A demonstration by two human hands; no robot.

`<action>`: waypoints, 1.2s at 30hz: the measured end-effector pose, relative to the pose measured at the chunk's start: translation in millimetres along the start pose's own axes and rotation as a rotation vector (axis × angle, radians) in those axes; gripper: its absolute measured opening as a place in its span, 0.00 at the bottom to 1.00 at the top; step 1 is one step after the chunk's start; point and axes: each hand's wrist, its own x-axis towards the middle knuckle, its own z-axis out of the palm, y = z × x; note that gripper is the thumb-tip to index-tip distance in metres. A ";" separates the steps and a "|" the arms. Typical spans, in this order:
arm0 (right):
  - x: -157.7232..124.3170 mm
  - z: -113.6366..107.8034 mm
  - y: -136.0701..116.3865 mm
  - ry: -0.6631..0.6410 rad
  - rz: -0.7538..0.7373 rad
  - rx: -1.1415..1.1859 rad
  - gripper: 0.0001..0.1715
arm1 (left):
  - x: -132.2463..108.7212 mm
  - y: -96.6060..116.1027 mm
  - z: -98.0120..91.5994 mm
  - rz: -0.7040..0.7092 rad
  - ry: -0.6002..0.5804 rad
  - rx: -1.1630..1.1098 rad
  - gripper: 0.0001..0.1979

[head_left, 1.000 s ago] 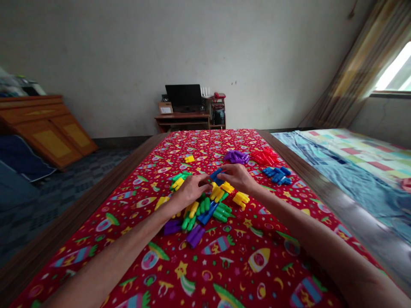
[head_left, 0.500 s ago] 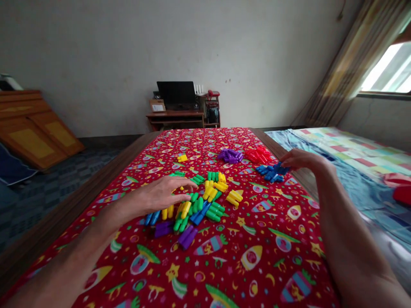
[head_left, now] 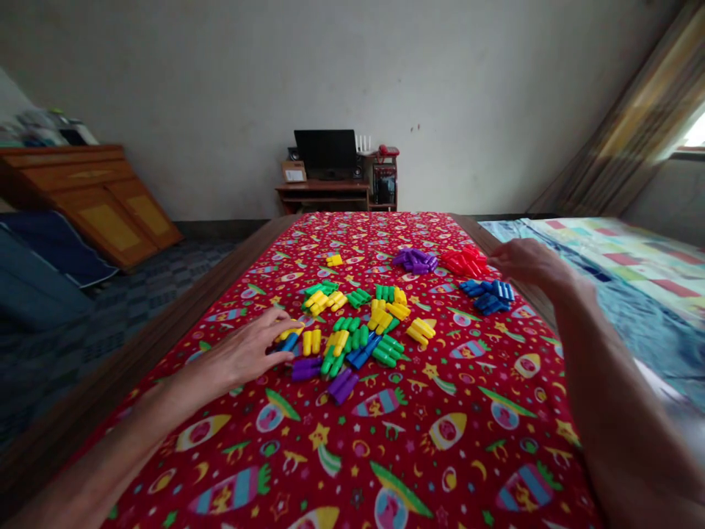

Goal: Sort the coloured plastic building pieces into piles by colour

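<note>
A blue block (head_left: 288, 342) lies between the thumb and fingers of the left hand (head_left: 283, 342), at the left edge of a mixed group of blocks (head_left: 360, 337) on the red cloth (head_left: 352, 455) over the desk (head_left: 220, 269). A yellow block (head_left: 287, 330) sits just behind it, partly under the fingers; whether the left hand has gripped the blue one I cannot tell. The right hand (head_left: 497, 264) is released, its fingers apart with nothing seen in them, just above and behind the blue pile (head_left: 487, 297) and near the red pile (head_left: 465, 261); the purple pile (head_left: 416, 261) lies beyond the red one's left side. Half a second ago the right hand had a blue block at that pile; now it has let go and risen clear, while the left hand has shifted from over the middle of the group to its left edge.
</note>
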 end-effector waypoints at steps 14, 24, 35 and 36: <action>34.2 153.0 -128.1 -0.114 -0.444 -0.425 0.11 | 43.4 19.4 -1.4 -0.172 0.337 -0.183 0.16; 47.4 130.7 -108.4 -0.051 -0.190 0.133 0.18 | 67.9 36.4 11.3 0.025 0.379 -0.204 0.19; 45.2 120.0 -110.1 -0.079 -0.167 -0.064 0.13 | 55.8 78.5 23.9 0.089 0.314 -0.272 0.06; 45.2 112.5 -107.9 -0.054 -0.118 -0.154 0.14 | 56.0 76.1 22.4 0.072 0.334 -0.271 0.07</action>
